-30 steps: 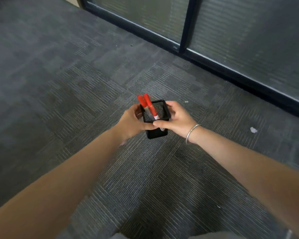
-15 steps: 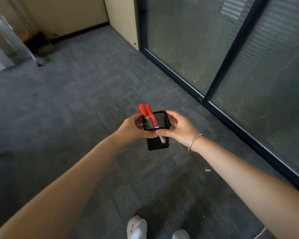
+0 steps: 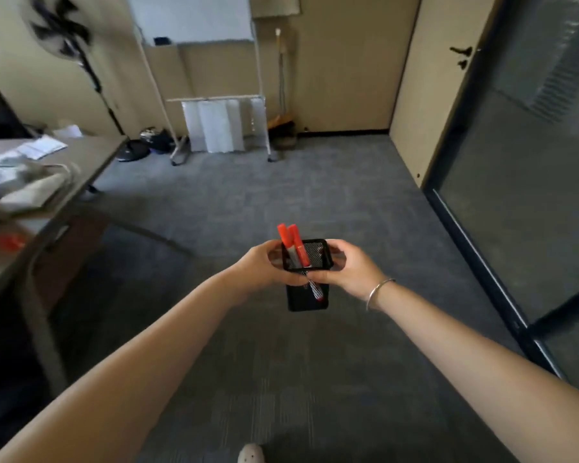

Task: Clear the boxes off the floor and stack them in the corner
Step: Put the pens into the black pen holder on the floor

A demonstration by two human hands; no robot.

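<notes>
A black mesh pen holder (image 3: pixel 310 297) hangs in the air in front of me, held by both hands near its rim. My left hand (image 3: pixel 264 265) grips its left side and my right hand (image 3: pixel 348 267) grips its right side, a silver bangle on that wrist. Two red markers (image 3: pixel 293 243) stick up out of the holder. No boxes lie on the grey carpet (image 3: pixel 281 202) ahead. White flat panels (image 3: pixel 214 127) lean under a whiteboard stand at the far wall.
A desk (image 3: pixel 47 182) with papers and a bag stands at the left. A standing fan (image 3: pixel 64 31) is behind it. A whiteboard stand (image 3: pixel 214 95), a broom (image 3: pixel 281 95) and a door (image 3: pixel 442 88) are at the far wall. Glass partitions (image 3: pixel 532 195) run along the right.
My view has lifted from the floor to the far end of the room, bringing the desk, whiteboard and door into sight. Both hands keep the same grip on the pen holder.
</notes>
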